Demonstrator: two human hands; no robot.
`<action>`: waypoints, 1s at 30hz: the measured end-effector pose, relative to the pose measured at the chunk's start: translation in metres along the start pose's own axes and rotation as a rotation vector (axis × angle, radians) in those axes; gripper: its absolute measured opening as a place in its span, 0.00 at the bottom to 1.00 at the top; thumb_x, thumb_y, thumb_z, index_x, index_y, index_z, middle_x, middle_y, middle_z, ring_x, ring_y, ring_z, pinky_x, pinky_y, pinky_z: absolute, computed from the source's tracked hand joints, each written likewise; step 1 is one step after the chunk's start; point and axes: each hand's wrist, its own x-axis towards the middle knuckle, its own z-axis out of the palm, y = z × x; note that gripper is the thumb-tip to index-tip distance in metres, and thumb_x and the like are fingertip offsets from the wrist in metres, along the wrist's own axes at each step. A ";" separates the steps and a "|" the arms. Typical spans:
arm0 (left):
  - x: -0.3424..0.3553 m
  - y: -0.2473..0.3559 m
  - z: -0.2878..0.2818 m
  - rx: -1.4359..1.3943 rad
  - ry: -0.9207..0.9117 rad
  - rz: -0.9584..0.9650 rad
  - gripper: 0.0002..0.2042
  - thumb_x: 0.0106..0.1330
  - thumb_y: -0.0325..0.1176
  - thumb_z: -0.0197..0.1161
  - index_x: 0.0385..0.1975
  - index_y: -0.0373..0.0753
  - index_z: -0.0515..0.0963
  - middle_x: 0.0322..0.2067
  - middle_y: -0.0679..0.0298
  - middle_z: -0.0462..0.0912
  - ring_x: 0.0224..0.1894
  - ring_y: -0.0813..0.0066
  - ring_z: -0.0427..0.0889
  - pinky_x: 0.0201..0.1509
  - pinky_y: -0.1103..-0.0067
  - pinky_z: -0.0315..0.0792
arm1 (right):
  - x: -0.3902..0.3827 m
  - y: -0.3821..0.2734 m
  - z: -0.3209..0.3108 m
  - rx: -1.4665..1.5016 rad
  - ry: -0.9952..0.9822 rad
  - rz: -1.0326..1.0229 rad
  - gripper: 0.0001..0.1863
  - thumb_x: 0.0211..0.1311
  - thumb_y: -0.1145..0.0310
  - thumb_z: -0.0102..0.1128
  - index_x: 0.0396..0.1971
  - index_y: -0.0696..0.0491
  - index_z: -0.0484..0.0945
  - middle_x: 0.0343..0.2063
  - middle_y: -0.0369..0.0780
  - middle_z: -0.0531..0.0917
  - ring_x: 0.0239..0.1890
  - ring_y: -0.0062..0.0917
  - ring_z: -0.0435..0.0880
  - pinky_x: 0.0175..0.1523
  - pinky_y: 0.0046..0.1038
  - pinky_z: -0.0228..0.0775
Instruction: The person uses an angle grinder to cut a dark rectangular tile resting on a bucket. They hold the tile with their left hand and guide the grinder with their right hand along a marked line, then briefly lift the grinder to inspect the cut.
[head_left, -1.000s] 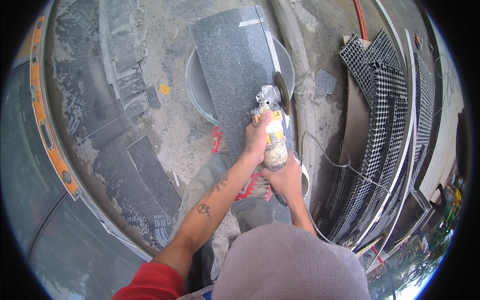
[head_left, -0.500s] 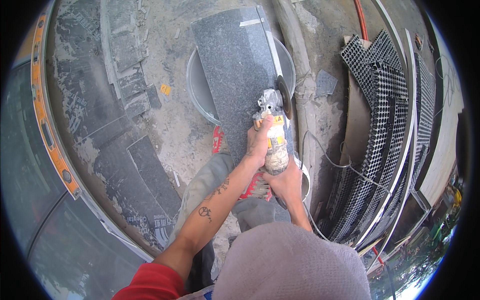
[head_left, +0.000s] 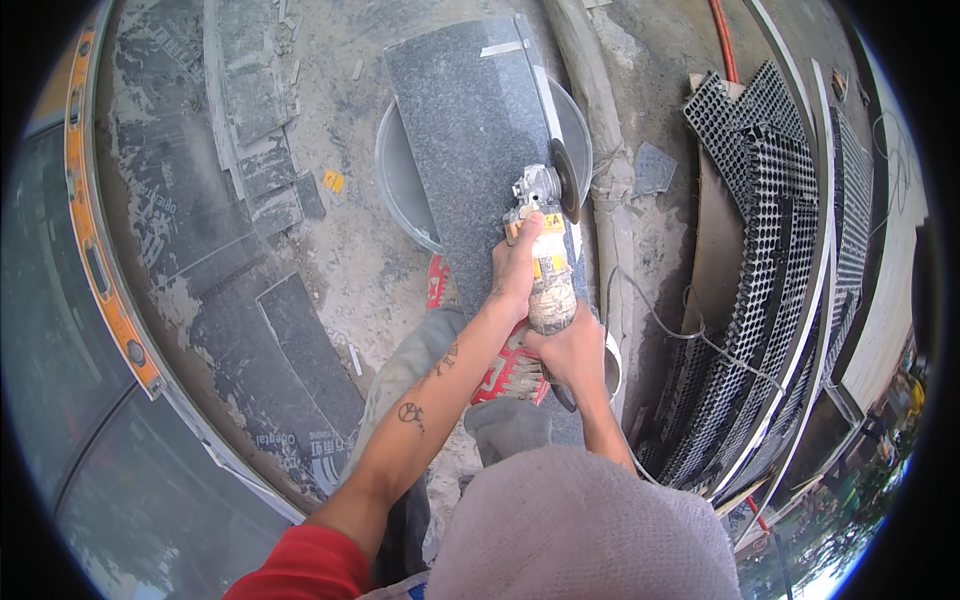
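A dusty angle grinder [head_left: 550,270] points away from me, held in both hands. My left hand [head_left: 515,265] is closed round its front body just behind the metal gear head, thumb on top. My right hand [head_left: 572,348] wraps the rear end. The grinder's dark cutting disc [head_left: 566,180] stands on edge along the right side of a long grey stone slab [head_left: 460,130]. A pale strip runs down that edge, and a short light strip of tape [head_left: 502,48] lies across the slab's far end. Beneath the slab is a round grey basin [head_left: 400,185].
At right stand stacked black perforated plastic panels [head_left: 775,250], with a thin cable [head_left: 690,330] looping near them. An orange spirit level [head_left: 95,250] lies along the left edge. Dark sheets [head_left: 290,340] cover the floor at left. My red shoes [head_left: 510,370] are close under the grinder.
Both hands and the grinder have slid slightly forward, away from me, along the slab's right edge. The slab stays in place.
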 end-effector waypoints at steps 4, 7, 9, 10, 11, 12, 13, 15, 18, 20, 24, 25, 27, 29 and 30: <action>0.007 -0.005 -0.002 0.042 0.041 0.024 0.27 0.67 0.54 0.59 0.49 0.33 0.74 0.33 0.55 0.82 0.30 0.65 0.84 0.34 0.70 0.80 | -0.003 -0.005 -0.004 0.009 0.000 0.007 0.31 0.35 0.65 0.72 0.43 0.64 0.75 0.36 0.55 0.84 0.42 0.47 0.85 0.49 0.40 0.75; 0.008 -0.010 -0.005 0.063 0.044 0.033 0.26 0.69 0.55 0.56 0.49 0.34 0.74 0.31 0.54 0.82 0.28 0.62 0.84 0.32 0.68 0.80 | -0.004 -0.003 -0.002 0.013 0.007 0.005 0.31 0.35 0.65 0.72 0.43 0.63 0.75 0.36 0.55 0.84 0.42 0.47 0.84 0.49 0.40 0.75; 0.006 -0.011 -0.005 0.049 0.037 0.017 0.26 0.67 0.54 0.59 0.49 0.33 0.74 0.34 0.55 0.82 0.30 0.65 0.84 0.35 0.70 0.80 | -0.006 -0.001 -0.001 0.021 0.020 0.004 0.31 0.35 0.65 0.72 0.43 0.63 0.74 0.36 0.55 0.84 0.42 0.48 0.84 0.50 0.40 0.75; 0.004 -0.012 -0.007 0.034 0.034 0.003 0.27 0.66 0.53 0.62 0.50 0.32 0.74 0.37 0.57 0.82 0.34 0.68 0.83 0.38 0.72 0.80 | -0.008 0.001 0.000 0.021 0.033 -0.012 0.31 0.35 0.65 0.73 0.43 0.63 0.74 0.36 0.55 0.84 0.42 0.48 0.84 0.50 0.41 0.75; 0.001 -0.012 -0.006 0.019 0.030 -0.011 0.28 0.65 0.52 0.65 0.51 0.31 0.74 0.40 0.59 0.82 0.37 0.72 0.83 0.41 0.74 0.79 | -0.009 0.004 0.001 0.020 0.046 -0.030 0.31 0.35 0.64 0.73 0.43 0.63 0.74 0.36 0.55 0.84 0.42 0.48 0.84 0.50 0.41 0.75; -0.003 -0.012 -0.005 0.017 0.029 -0.001 0.28 0.65 0.52 0.65 0.51 0.31 0.74 0.40 0.59 0.82 0.37 0.72 0.83 0.41 0.74 0.79 | -0.009 0.008 0.003 0.020 0.058 -0.047 0.31 0.35 0.64 0.73 0.43 0.62 0.74 0.36 0.55 0.84 0.42 0.48 0.84 0.50 0.41 0.75; -0.006 -0.014 -0.003 0.015 0.028 0.009 0.28 0.64 0.52 0.65 0.51 0.31 0.74 0.40 0.59 0.82 0.37 0.72 0.83 0.41 0.74 0.79 | -0.009 0.012 0.004 0.004 0.063 -0.046 0.31 0.35 0.64 0.73 0.43 0.62 0.74 0.36 0.55 0.84 0.42 0.48 0.84 0.50 0.41 0.75; -0.009 -0.016 -0.005 0.024 0.026 0.020 0.28 0.64 0.52 0.64 0.51 0.31 0.74 0.40 0.59 0.82 0.37 0.72 0.83 0.41 0.74 0.79 | -0.008 0.020 0.007 -0.026 0.070 -0.045 0.31 0.35 0.64 0.73 0.43 0.62 0.74 0.37 0.54 0.84 0.42 0.48 0.84 0.49 0.41 0.75; -0.010 -0.018 -0.007 0.041 0.022 0.020 0.28 0.64 0.52 0.64 0.51 0.32 0.74 0.40 0.59 0.82 0.38 0.72 0.83 0.42 0.74 0.79 | -0.010 0.020 0.006 -0.007 0.053 -0.019 0.32 0.35 0.65 0.74 0.44 0.62 0.74 0.37 0.54 0.84 0.42 0.49 0.84 0.50 0.41 0.75; -0.011 -0.018 -0.006 0.043 0.020 0.022 0.28 0.64 0.52 0.64 0.51 0.32 0.74 0.40 0.59 0.82 0.38 0.72 0.83 0.42 0.75 0.79 | -0.012 0.018 0.005 0.023 0.050 -0.027 0.32 0.35 0.65 0.74 0.44 0.62 0.74 0.37 0.55 0.84 0.43 0.49 0.84 0.50 0.41 0.75; -0.013 -0.020 -0.007 0.032 0.017 0.008 0.27 0.65 0.51 0.64 0.51 0.32 0.74 0.40 0.59 0.82 0.38 0.72 0.83 0.42 0.74 0.79 | -0.013 0.023 0.005 -0.023 0.064 -0.051 0.32 0.36 0.65 0.73 0.45 0.62 0.74 0.37 0.55 0.84 0.43 0.49 0.84 0.50 0.41 0.75; -0.012 -0.022 -0.008 0.034 0.015 0.015 0.27 0.65 0.51 0.64 0.51 0.32 0.74 0.40 0.59 0.82 0.38 0.72 0.83 0.42 0.74 0.79 | -0.013 0.022 0.005 -0.022 0.061 -0.044 0.32 0.36 0.65 0.73 0.45 0.62 0.74 0.37 0.55 0.84 0.43 0.49 0.84 0.50 0.41 0.75; -0.013 -0.023 -0.008 0.032 0.016 0.018 0.27 0.65 0.51 0.64 0.51 0.32 0.74 0.40 0.59 0.81 0.38 0.72 0.83 0.42 0.74 0.79 | -0.013 0.023 0.005 -0.021 0.055 -0.029 0.32 0.36 0.65 0.73 0.45 0.62 0.74 0.37 0.55 0.84 0.43 0.49 0.84 0.50 0.41 0.75; -0.015 -0.023 -0.008 0.024 0.017 0.008 0.27 0.65 0.51 0.64 0.51 0.33 0.74 0.40 0.59 0.81 0.38 0.72 0.83 0.41 0.74 0.79 | -0.014 0.024 0.006 -0.019 0.056 -0.023 0.32 0.36 0.66 0.73 0.45 0.62 0.74 0.37 0.55 0.84 0.43 0.48 0.84 0.51 0.40 0.75; -0.017 -0.023 -0.007 0.022 0.020 0.005 0.27 0.65 0.51 0.64 0.51 0.33 0.74 0.40 0.59 0.81 0.38 0.72 0.83 0.41 0.74 0.79 | -0.014 0.025 0.006 -0.017 0.056 -0.019 0.32 0.36 0.66 0.73 0.45 0.62 0.74 0.37 0.55 0.84 0.43 0.48 0.84 0.51 0.40 0.75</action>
